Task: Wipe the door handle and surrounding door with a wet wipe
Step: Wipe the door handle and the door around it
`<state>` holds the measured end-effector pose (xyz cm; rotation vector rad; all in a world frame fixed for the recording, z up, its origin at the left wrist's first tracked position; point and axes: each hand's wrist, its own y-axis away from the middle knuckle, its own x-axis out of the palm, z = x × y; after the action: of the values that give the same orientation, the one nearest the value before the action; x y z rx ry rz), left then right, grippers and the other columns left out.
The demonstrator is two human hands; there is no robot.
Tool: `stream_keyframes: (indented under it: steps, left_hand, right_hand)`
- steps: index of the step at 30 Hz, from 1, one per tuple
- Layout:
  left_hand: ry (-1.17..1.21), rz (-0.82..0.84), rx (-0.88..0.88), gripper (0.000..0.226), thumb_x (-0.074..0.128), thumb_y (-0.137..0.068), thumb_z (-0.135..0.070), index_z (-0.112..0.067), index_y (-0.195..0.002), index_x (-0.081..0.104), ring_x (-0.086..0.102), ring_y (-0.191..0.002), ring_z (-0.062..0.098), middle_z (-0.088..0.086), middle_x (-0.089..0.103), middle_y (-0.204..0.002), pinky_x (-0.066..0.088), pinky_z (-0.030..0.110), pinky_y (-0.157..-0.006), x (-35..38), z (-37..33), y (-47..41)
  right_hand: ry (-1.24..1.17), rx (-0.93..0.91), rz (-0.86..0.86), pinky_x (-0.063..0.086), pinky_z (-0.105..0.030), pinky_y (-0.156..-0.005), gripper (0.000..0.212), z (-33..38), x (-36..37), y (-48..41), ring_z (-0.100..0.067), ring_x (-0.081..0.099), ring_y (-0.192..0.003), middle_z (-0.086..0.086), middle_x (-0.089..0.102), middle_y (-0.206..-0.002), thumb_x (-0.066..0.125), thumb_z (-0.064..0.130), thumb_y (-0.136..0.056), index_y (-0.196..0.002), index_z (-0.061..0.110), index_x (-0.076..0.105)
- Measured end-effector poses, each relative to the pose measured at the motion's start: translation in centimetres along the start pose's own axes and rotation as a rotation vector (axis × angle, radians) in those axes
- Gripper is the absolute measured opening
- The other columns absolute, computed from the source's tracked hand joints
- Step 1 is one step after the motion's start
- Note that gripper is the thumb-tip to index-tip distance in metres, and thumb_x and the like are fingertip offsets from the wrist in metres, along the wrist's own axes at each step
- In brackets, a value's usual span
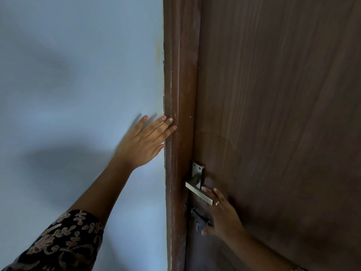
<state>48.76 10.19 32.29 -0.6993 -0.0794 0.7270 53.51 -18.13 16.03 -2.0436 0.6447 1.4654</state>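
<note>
A dark brown wooden door [273, 114] fills the right half of the head view. Its silver lever door handle [198, 190] sticks out near the door's left edge, on a metal plate. My right hand [222, 214] lies flat against the door just under and behind the handle, fingers spread, fingertips touching the lever. No wet wipe shows in it. My left hand [145, 140] rests open on the blue wall, fingertips reaching onto the brown door frame [177, 94].
A dark metal latch [199, 217] sits on the door below the handle, partly hidden by my right hand. The pale blue wall [78, 85] takes up the left half. A patterned dark sleeve [62, 243] covers my left upper arm.
</note>
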Motion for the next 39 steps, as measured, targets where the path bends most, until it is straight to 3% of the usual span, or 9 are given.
stream_keyframes:
  steps: [5,9,12,18,21,25,30,36,39]
  left_hand:
    - [0.008,0.013,0.017,0.060,0.030,-0.099,-0.046,-0.019,-0.153,0.023,0.024,-0.146,0.022,0.006,0.027,-0.157,0.013,0.050,-0.118,0.0,-0.1,-0.1]
    - [0.020,0.000,0.008,0.062,0.030,-0.098,-0.049,-0.019,-0.152,0.026,0.026,-0.145,0.023,0.006,0.029,-0.157,0.014,0.049,-0.117,0.1,0.0,-0.2]
    - [0.022,0.000,0.010,0.062,0.029,-0.098,-0.051,-0.019,-0.152,0.027,0.026,-0.145,0.022,0.006,0.029,-0.157,0.014,0.049,-0.117,0.0,-0.1,-0.2]
    - [0.031,-0.015,0.000,0.062,0.031,-0.098,-0.050,-0.018,-0.151,0.029,0.027,-0.145,0.022,0.006,0.030,-0.156,0.017,0.048,-0.117,0.0,0.0,-0.1]
    - [0.020,-0.015,0.000,0.062,0.031,-0.098,-0.050,-0.017,-0.151,0.030,0.028,-0.144,0.022,0.007,0.031,-0.156,0.017,0.049,-0.116,-0.1,0.0,-0.1]
    - [0.007,-0.010,-0.003,0.062,0.031,-0.098,-0.049,-0.015,-0.150,0.032,0.028,-0.144,0.022,0.007,0.031,-0.155,0.020,0.050,-0.116,-0.2,0.1,-0.4]
    - [-0.015,0.003,-0.018,0.063,0.029,-0.098,-0.049,-0.015,-0.150,0.031,0.027,-0.145,0.023,0.008,0.030,-0.156,0.017,0.050,-0.116,-0.4,0.2,-0.5]
    - [-0.022,-0.001,-0.097,0.062,0.029,-0.098,-0.048,-0.017,-0.151,0.029,0.028,-0.144,0.022,0.005,0.030,-0.156,0.021,0.053,-0.114,-1.0,0.2,-0.5]
    - [0.021,-0.022,-0.164,0.060,0.034,-0.098,-0.045,-0.019,-0.151,0.027,0.028,-0.144,0.022,0.004,0.031,-0.156,0.020,0.053,-0.114,-1.2,0.0,0.0]
  right_hand:
    - [0.017,0.050,0.040,-0.003,-0.042,-0.119,0.098,1.2,1.1,-0.4,-0.027,0.003,-0.146,-0.010,0.012,-0.158,0.047,0.067,-0.083,-0.150,0.008,0.006]
    - [0.118,0.046,-0.124,-0.021,-0.044,-0.113,0.081,-0.1,-0.3,0.2,-0.021,-0.007,-0.145,-0.006,0.002,-0.160,0.048,0.055,-0.090,-0.149,0.010,0.017]
    - [0.132,0.123,-0.232,-0.017,-0.046,-0.113,0.085,-0.9,-2.3,-0.1,-0.020,0.017,-0.144,-0.006,0.025,-0.155,0.066,0.050,-0.079,-0.144,0.007,0.032]
    - [0.165,0.076,-0.165,-0.001,-0.039,-0.119,0.091,-1.1,-0.8,-1.2,-0.023,0.011,-0.144,-0.010,0.011,-0.156,0.067,0.052,-0.078,-0.145,0.003,0.028]
    - [0.328,0.035,-0.033,-0.012,-0.042,-0.116,0.091,-0.3,1.3,0.4,-0.027,-0.017,-0.142,-0.015,-0.005,-0.158,0.050,0.057,-0.087,-0.145,-0.002,0.011]
    - [0.173,0.076,-0.129,0.009,-0.041,-0.116,0.100,-1.1,0.3,3.5,-0.021,0.019,-0.142,-0.007,0.031,-0.152,0.078,0.052,-0.065,-0.142,0.008,0.033]
    - [0.254,0.180,-0.310,-0.012,-0.047,-0.115,0.091,-3.2,-3.7,3.1,-0.021,0.007,-0.146,-0.004,0.012,-0.159,0.061,0.046,-0.080,-0.148,0.004,0.019]
    - [0.359,0.052,-0.015,-0.018,-0.045,-0.109,0.096,-1.4,2.0,5.0,-0.027,-0.027,-0.139,-0.014,-0.029,-0.152,0.043,0.050,-0.094,-0.143,0.000,-0.022]
    - [0.403,-0.050,-0.012,-0.018,-0.045,-0.108,0.096,-1.2,4.6,5.9,-0.029,-0.030,-0.136,-0.014,-0.029,-0.151,0.042,0.052,-0.093,-0.144,-0.001,-0.019]
